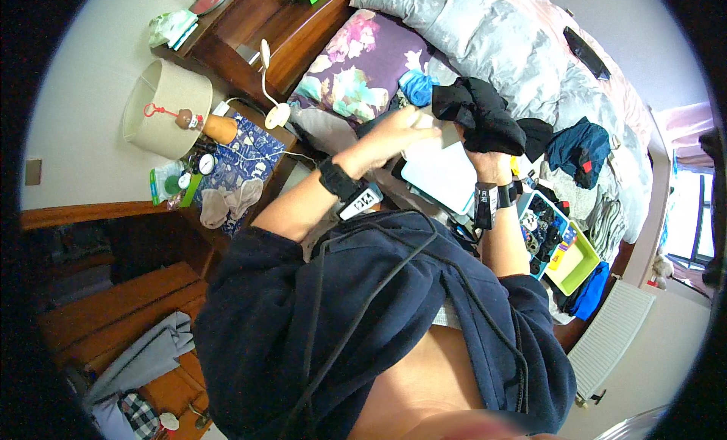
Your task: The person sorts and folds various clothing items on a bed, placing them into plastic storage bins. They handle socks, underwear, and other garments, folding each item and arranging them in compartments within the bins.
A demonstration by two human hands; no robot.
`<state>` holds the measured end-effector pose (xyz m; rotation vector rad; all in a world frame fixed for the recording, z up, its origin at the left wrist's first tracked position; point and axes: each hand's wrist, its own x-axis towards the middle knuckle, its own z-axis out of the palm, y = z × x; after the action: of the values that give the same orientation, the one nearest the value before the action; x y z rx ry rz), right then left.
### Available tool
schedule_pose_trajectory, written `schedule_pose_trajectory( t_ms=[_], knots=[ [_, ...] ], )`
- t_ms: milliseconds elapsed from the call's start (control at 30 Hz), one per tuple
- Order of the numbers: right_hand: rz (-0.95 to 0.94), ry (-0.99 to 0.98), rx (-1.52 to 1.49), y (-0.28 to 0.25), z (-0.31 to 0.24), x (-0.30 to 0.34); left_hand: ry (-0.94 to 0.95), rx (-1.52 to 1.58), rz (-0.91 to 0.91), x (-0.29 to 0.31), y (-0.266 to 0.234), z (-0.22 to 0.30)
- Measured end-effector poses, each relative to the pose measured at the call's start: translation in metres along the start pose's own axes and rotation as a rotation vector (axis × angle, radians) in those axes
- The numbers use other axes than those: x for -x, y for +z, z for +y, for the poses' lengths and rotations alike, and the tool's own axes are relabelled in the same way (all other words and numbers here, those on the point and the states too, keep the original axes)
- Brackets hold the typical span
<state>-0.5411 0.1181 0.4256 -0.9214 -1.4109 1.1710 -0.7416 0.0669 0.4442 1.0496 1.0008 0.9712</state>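
A black cloth garment (pixel 478 116), bunched up, is in my right hand (pixel 491 166); the cloth hides most of its fingers. My left hand (pixel 394 139) is just left of the garment, with its fingers stretched out, slightly blurred and holding nothing that I can see. Below and between both hands lies a pale white-blue flat-bottomed tray or lid (pixel 439 176). A bright blue cloth (pixel 416 86) lies on the bed beyond my left hand.
On the right, a light blue bin (pixel 539 232) of small dark items adjoins a lime green bin (pixel 579 262). A dark teal garment (pixel 579 152) rests on the bed. Leftward, a bedside table holds a lamp (pixel 168 107). A floral pillow (pixel 363 65) lies at the bed's head.
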Motion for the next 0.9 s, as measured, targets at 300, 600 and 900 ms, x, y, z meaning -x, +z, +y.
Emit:
schedule_pose_trajectory(
  t_ms=[300,600,900],
  knots=[
    [0.054,0.332,-0.417,0.042,-0.026,0.016,0.242,-0.371,0.334,-0.018,-0.018,0.035],
    [-0.249,-0.080,0.728,0.049,0.000,0.006,0.537,-0.617,0.291,-0.011,0.010,0.041],
    [0.043,0.562,-0.520,-0.003,0.048,-0.021,0.439,-0.686,0.132,0.006,0.018,0.002]
  ],
)
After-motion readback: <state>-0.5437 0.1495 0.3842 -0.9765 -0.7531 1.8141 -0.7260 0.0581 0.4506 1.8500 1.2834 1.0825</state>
